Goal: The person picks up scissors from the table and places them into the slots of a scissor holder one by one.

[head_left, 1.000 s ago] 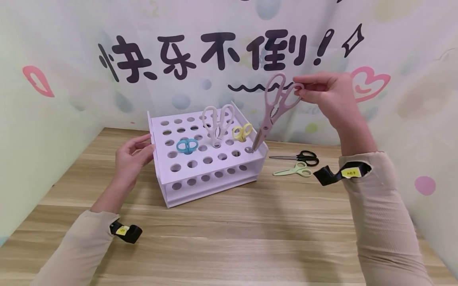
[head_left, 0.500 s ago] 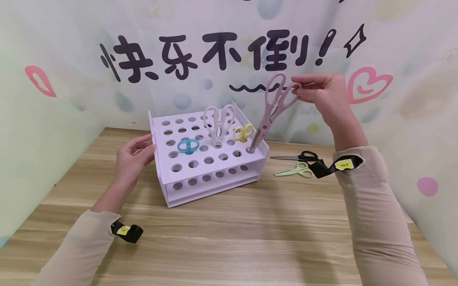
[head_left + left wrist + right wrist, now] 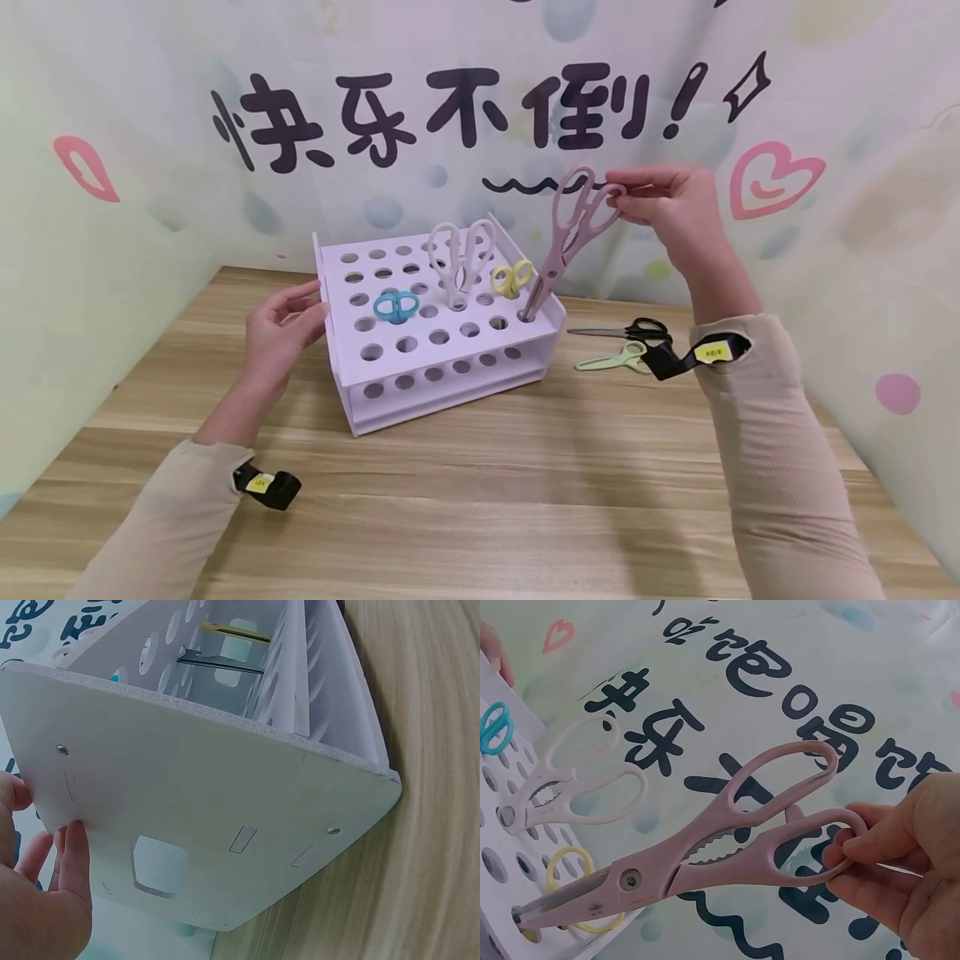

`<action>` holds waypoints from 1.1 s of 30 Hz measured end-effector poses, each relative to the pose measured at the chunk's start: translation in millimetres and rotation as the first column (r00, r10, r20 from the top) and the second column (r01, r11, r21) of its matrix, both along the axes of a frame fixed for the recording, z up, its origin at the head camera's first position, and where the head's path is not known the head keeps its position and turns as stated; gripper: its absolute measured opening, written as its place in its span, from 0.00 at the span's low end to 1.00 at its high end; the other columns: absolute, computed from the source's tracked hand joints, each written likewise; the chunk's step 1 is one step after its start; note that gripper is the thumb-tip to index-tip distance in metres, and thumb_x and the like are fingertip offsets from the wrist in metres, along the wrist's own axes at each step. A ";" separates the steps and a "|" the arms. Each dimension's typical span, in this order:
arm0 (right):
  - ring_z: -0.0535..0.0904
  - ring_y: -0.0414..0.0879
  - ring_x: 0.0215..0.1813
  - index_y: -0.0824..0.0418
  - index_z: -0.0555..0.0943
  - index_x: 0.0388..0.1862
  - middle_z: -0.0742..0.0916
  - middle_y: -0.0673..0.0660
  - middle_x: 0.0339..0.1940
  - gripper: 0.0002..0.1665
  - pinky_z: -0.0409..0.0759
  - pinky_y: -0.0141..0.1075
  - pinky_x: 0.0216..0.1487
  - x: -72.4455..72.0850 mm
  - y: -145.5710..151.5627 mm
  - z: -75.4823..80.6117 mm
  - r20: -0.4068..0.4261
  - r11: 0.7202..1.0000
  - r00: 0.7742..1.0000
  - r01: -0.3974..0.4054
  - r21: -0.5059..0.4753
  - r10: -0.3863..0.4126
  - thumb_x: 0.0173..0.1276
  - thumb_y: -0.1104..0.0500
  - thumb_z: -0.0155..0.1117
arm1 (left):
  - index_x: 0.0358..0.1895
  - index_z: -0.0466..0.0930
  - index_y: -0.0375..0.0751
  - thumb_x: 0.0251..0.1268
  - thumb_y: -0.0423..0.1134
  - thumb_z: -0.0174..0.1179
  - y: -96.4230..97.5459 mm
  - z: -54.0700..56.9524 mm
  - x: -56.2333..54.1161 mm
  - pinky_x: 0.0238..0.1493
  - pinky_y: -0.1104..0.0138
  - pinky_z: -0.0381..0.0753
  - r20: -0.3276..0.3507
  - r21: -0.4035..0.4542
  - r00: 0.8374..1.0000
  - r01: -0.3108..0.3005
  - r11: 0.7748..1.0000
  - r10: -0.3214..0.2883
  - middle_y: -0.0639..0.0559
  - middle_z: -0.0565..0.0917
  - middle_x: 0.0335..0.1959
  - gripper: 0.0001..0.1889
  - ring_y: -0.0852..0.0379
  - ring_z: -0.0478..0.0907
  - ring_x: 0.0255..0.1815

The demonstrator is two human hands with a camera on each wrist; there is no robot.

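Observation:
A white rack (image 3: 390, 367) with rows of round holes stands on the wooden table. My right hand (image 3: 678, 204) pinches one handle loop of the pink kitchen scissors (image 3: 558, 258) between thumb and fingers. Tilted, their blade tips point down into the front right hole; in the right wrist view the tips (image 3: 526, 919) are at that hole. My left hand (image 3: 277, 329) touches the rack's left side panel (image 3: 172, 780) with its fingertips. White scissors (image 3: 459, 271), small teal scissors (image 3: 396, 307) and small yellow scissors (image 3: 512, 279) stand in other holes, handles up.
Right of the rack, black scissors (image 3: 645, 330) and light green scissors (image 3: 611, 360) lie on the table (image 3: 465, 500), partly covered by the right wrist strap (image 3: 675, 360) in the head view. A printed cloth backdrop (image 3: 300, 200) hangs close behind.
My right hand has come slightly left and down, lowering the pink scissors a little, their blades now deeper in the hole. The left hand stays against the rack.

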State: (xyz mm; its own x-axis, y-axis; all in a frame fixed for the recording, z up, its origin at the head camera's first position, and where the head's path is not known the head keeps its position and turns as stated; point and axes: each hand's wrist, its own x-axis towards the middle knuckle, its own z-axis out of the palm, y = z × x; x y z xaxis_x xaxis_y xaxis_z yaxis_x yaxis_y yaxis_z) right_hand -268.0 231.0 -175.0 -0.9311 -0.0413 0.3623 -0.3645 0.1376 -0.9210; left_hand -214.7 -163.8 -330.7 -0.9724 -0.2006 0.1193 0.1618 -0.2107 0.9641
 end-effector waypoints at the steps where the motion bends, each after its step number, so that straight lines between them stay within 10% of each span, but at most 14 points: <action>1: 0.83 0.42 0.32 0.64 0.86 0.38 0.86 0.54 0.27 0.13 0.83 0.27 0.38 -0.3 -0.5 -2.1 0.003 1.000 1.000 0.004 0.014 -0.004 0.58 0.75 0.60 | 0.56 0.73 0.33 0.56 0.28 0.61 0.1 0.0 0.1 0.40 0.73 0.81 0.000 0.002 1.000 0.001 1.000 -0.001 0.48 0.72 0.37 0.21 0.63 0.77 0.33; 33: 0.82 0.42 0.39 0.67 0.83 0.42 0.85 0.51 0.34 0.13 0.81 0.28 0.45 -14.4 -20.9 -47.6 -0.024 0.971 0.999 -0.036 0.237 0.043 0.58 0.74 0.61 | 0.55 0.74 0.33 0.56 0.28 0.62 0.1 -1.0 0.1 0.39 0.74 0.82 -0.006 -0.005 1.000 -0.017 1.000 0.017 0.49 0.73 0.37 0.21 0.63 0.77 0.31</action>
State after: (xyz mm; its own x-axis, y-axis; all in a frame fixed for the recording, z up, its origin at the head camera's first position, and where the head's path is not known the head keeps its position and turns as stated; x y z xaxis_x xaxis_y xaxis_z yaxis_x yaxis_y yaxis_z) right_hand -282.4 210.1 -222.6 -0.9166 -0.1650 0.3641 -0.3993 0.3349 -0.8534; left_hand -214.6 -163.7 -331.7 -0.9680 -0.2168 0.1261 0.1710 -0.2032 0.9641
